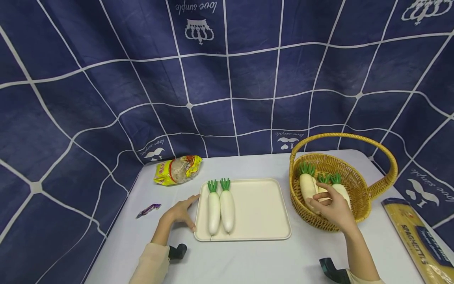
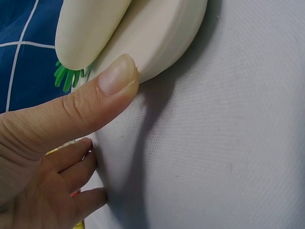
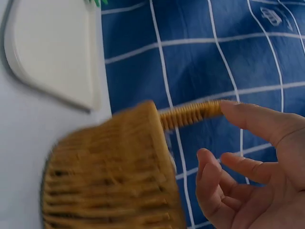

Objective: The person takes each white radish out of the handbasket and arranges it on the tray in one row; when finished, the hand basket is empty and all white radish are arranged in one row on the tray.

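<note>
Two white radishes [image 1: 214, 213] with green tops lie side by side on the left part of a cream tray [image 1: 260, 209]. My left hand [image 1: 181, 213] touches the tray's left edge, its thumb [image 2: 116, 78] against the rim and its fingers spread. Over the wicker basket [image 1: 315, 221] is my right hand [image 1: 331, 205], fingers bent loosely with nothing seen between them. Several radishes [image 1: 307, 187] lie in the basket below and beside that hand. In the right wrist view the hand [image 3: 257, 167] appears beside the basket's wall [image 3: 114, 171].
A yellow and red bag [image 1: 177, 170] lies behind the tray at the left, and a small purple wrapper [image 1: 148, 211] is at the far left. The basket's tall handle [image 1: 384, 157] arches over it. A spaghetti pack [image 1: 418, 236] lies at the right edge.
</note>
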Motion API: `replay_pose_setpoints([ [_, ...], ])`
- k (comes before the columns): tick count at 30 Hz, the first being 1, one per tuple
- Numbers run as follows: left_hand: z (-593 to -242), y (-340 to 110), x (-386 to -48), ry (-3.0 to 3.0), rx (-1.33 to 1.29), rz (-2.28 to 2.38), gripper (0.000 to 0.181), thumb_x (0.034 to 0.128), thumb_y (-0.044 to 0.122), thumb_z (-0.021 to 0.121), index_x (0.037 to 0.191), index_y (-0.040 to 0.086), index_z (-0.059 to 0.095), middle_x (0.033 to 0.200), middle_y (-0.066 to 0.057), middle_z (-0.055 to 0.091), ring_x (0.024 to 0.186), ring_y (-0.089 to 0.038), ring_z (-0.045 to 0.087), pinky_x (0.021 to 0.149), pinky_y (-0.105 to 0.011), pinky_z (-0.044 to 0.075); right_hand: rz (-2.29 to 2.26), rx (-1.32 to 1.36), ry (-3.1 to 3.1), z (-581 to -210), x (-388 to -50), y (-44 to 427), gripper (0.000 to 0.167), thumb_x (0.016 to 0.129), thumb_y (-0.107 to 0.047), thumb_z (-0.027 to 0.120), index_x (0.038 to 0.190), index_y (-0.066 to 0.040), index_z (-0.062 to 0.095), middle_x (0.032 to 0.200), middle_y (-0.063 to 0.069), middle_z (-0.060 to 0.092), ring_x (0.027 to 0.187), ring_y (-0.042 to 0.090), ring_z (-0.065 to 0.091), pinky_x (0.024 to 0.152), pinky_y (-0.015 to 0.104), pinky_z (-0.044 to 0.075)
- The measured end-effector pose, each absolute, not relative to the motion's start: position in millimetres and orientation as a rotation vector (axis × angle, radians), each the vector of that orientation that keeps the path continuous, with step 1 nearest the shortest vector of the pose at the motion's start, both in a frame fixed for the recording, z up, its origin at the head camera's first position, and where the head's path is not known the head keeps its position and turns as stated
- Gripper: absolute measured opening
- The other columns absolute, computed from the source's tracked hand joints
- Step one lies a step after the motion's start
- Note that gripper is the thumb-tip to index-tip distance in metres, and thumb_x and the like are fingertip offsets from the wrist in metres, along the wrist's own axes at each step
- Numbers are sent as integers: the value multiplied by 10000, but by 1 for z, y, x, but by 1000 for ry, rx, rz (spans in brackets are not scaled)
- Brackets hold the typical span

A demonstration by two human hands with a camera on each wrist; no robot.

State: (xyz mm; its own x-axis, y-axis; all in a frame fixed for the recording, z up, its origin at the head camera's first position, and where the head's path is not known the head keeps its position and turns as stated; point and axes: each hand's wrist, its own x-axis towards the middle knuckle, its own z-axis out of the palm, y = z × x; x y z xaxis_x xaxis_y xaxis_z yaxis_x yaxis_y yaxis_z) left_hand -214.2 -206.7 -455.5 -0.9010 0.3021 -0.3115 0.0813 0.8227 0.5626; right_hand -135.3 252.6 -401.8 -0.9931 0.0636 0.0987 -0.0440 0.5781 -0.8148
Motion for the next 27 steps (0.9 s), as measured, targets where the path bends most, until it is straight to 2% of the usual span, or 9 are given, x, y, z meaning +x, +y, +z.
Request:
replay_pose_setpoints([
  [4,-457,-207,-215,2614,280,780,1177,433,110,928,1454,77,344,1483,-248,283,1348,-457,263,1085,-597,239,1327,-74,-2687,-400,-133,267,689,857,-234,687,1363,94,352,1071,290,585,840,309,635,591,299,554],
  [9,-458,-208,-216,2613,280,775,1185,430,123,930,1456,80,340,1484,-249,283,1346,-463,264,1080,-605,240,1219,-151,-2712,-401,-135,281,703,873,-282,661,1365,105,343,1163,350,513,999,485,557,724,466,544],
  [15,-457,-207,-217,2621,276,768,1182,431,136,932,1454,77,343,1481,-249,289,1343,-465,268,1078,-611,239,1164,-209,-2786,-402,-142,297,741,893,-334,620,1369,133,296,1237,407,431,1087,561,453,834,605,455],
  [21,-457,-207,-216,2632,300,751,1171,435,128,930,1449,67,348,1473,-259,298,1336,-470,277,1075,-611,244,1053,-212,-2831,-409,-148,311,714,880,-290,637,1327,167,317,1247,443,384,1085,600,414,835,644,419],
  [27,-457,-207,-215,2636,304,746,1165,434,118,929,1445,67,355,1470,-260,303,1334,-476,276,1070,-620,241,1016,-264,-2849,-418,-154,318,733,858,-228,666,1348,169,295,1320,432,312,1171,598,315,935,689,303],
])
